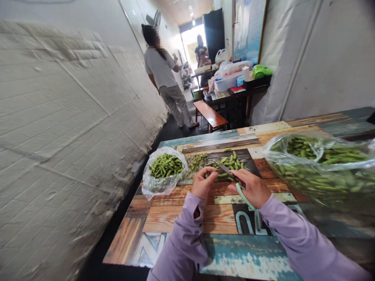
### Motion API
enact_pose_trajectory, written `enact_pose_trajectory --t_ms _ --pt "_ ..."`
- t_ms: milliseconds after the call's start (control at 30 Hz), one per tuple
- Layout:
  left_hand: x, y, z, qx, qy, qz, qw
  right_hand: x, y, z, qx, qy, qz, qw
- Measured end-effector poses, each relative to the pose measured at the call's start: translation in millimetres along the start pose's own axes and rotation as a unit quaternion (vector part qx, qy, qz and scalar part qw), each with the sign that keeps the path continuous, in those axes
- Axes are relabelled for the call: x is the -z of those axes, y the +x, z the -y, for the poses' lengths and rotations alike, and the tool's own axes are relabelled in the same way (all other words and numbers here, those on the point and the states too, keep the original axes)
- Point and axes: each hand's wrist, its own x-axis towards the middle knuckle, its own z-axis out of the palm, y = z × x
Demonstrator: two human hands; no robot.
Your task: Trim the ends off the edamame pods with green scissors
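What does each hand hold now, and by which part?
The right hand holds the scissors by their green handle loops. The left hand pinches a bean pod by one end, near the blades; its fingers hide the exact grip.

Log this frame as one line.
left hand: holds pod | right hand: grips scissors, blades at pod | loose pods: on table beyond hands | small bag: left of hands | large bag: right, holds pods

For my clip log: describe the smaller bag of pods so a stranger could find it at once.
On the patchwork wooden table, look to the edge nearest the white wall, just left of the left hand pinching an edamame pod. The small clear bag sits there, rolled open, its pods heaped in plain view, unlike the far larger bag on the right, past the scissors.
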Motion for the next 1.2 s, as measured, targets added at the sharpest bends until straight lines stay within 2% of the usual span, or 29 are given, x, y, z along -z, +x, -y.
enact_pose_trajectory --t_ms 167,300,600,833,1200 --pt "0.2 1 -2 0.083 -0.183 -0.010 0.980 -4 0 -4 -0.019 0.023 -0.032 0.999" --pt "-1.2 0 -3 0.098 -0.232 -0.010 0.968 -8 -2 -3 -0.014 0.034 -0.015 0.999" --pt "-8.3 -5 -2 0.109 -0.251 0.001 0.962 -10 -3 2 0.007 0.028 0.005 1.000" --pt "-15.9 -8 3 0.112 -0.248 0.020 0.962 -8 -2 4 0.011 0.026 -0.009 1.000" --pt "-12.5 -6 3 0.110 -0.244 0.016 0.963 -5 -2 3 0.018 0.021 0.006 1.000"
